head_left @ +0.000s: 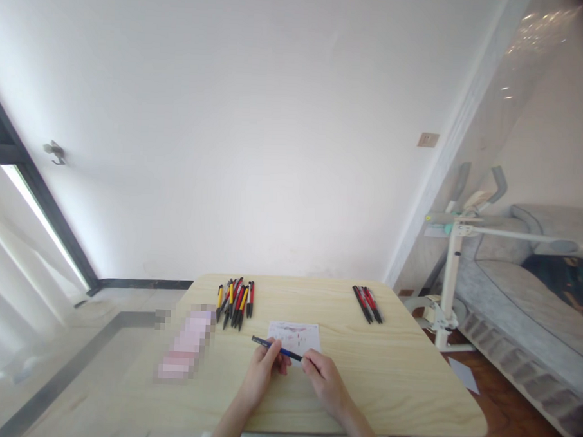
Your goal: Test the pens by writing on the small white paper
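My left hand (266, 362) is closed around the middle of a blue and black pen (292, 354), thumb on top. The fingers of my right hand (324, 376) pinch its right end. Held at a slant, the pen runs from upper left to lower right above a white printed sheet (293, 331), whose lower part is partly hidden by the hands. Farther back on the left lies a loose pile of several pens (234, 303) in red, yellow, grey and black. A smaller group of red and black pens (366, 303) lies at the back right.
All of this is on a pale wooden table (401, 371) set near a white wall (275, 147). A pinkish item (184, 346), pixelated, appears at the table's left side. Exercise equipment (451, 270) and a grey sofa (515, 299) stand to the right.
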`<state>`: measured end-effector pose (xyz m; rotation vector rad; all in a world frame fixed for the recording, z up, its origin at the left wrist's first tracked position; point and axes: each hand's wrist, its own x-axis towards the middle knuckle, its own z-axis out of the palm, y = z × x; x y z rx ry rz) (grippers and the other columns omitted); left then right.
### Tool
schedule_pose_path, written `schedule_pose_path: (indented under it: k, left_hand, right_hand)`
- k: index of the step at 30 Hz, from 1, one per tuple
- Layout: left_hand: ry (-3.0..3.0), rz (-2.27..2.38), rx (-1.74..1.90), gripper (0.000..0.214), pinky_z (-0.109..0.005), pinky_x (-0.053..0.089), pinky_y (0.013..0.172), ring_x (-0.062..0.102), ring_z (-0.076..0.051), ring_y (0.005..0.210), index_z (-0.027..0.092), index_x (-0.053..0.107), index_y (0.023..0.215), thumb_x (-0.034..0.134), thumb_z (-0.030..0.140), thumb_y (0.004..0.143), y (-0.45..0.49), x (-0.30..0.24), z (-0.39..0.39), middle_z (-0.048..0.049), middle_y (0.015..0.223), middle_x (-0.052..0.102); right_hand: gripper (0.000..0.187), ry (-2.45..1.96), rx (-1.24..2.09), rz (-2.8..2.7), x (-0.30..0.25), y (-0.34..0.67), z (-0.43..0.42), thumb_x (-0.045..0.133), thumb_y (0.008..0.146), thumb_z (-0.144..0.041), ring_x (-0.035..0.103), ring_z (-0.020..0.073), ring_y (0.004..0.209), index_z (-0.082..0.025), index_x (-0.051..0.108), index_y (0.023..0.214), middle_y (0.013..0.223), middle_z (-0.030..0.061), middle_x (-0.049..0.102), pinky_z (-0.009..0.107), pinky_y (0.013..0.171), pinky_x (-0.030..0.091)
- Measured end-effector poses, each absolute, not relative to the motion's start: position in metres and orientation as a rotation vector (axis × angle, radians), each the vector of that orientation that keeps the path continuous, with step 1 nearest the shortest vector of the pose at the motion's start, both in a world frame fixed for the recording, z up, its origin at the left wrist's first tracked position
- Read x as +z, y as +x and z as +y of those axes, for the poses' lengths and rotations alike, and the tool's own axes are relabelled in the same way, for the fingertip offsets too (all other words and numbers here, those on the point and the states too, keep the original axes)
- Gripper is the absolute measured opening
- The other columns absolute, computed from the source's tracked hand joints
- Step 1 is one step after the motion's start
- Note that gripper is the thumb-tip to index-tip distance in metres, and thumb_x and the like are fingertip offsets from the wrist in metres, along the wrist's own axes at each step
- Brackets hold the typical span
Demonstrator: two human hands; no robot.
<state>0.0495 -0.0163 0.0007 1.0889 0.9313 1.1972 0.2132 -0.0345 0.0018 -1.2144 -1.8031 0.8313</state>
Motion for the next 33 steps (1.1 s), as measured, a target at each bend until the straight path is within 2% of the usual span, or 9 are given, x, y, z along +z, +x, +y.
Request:
schedule_pose_path:
  k: [8,15,19,23,27,33]
  left_hand:
    - [1.096,0.962,1.207,0.039,-0.023,0.036,0.045,0.049,-0.011,0.042,0.017,0.049,0.057,0.049,0.05,0.077,0.054,-0.004,-0.016,0.0,0.05,0.056]
    - [1.079,0.962,1.242,0.037,-0.022,0.036,0.046,0.05,-0.01,0.044,0.014,0.053,0.061,0.048,0.046,0.08,0.051,-0.009,-0.015,-0.0006,0.053,0.057]
    - [0.86,0.807,1.36,0.03,-0.022,0.036,0.044,0.051,-0.01,0.044,0.014,0.053,0.08,0.05,0.044,0.079,0.051,-0.013,-0.013,-0.0003,0.057,0.059]
    - [0.771,0.749,1.427,0.032,-0.023,0.038,0.046,0.052,-0.01,0.044,0.019,0.045,0.098,0.047,0.046,0.08,0.049,-0.014,-0.01,0.0016,0.062,0.06]
    - [0.727,0.733,1.483,0.028,-0.023,0.038,0.049,0.054,-0.011,0.047,0.022,0.042,0.099,0.048,0.041,0.08,0.045,-0.012,-0.009,0.0038,0.061,0.059]
    - [0.73,0.746,1.49,0.028,-0.024,0.038,0.051,0.054,-0.012,0.049,0.017,0.049,0.097,0.053,0.037,0.078,0.045,-0.013,-0.009,0.0027,0.053,0.057]
  right_hand:
    - [0.032,-1.195,0.903,-1.726,-0.001,0.215,-0.032,0.038,0.085,-0.037,0.037,0.0107,0.055,-0.019,0.04,0.058,0.055,-0.0047,0.038,0.021,0.053,0.029]
    - [0.033,-1.174,0.947,-1.698,0.0,0.215,-0.032,0.039,0.085,-0.039,0.037,0.0113,0.054,-0.019,0.042,0.059,0.054,-0.0052,0.036,0.022,0.053,0.027]
    - [0.033,-1.177,0.966,-1.637,-0.003,0.216,-0.032,0.038,0.086,-0.038,0.036,0.0109,0.054,-0.018,0.042,0.06,0.054,-0.0054,0.034,0.022,0.051,0.025]
    - [0.031,-1.165,1.001,-1.603,-0.006,0.216,-0.033,0.04,0.086,-0.036,0.034,0.0102,0.052,-0.018,0.043,0.06,0.052,-0.0058,0.032,0.022,0.05,0.023]
    - [0.03,-1.148,1.004,-1.576,-0.01,0.216,-0.031,0.041,0.085,-0.034,0.033,0.0101,0.052,-0.018,0.042,0.059,0.053,-0.0056,0.032,0.022,0.049,0.022]
    - [0.029,-1.144,1.002,-1.512,-0.013,0.218,-0.03,0.042,0.084,-0.032,0.032,0.0098,0.052,-0.018,0.041,0.059,0.054,-0.0056,0.032,0.022,0.048,0.022]
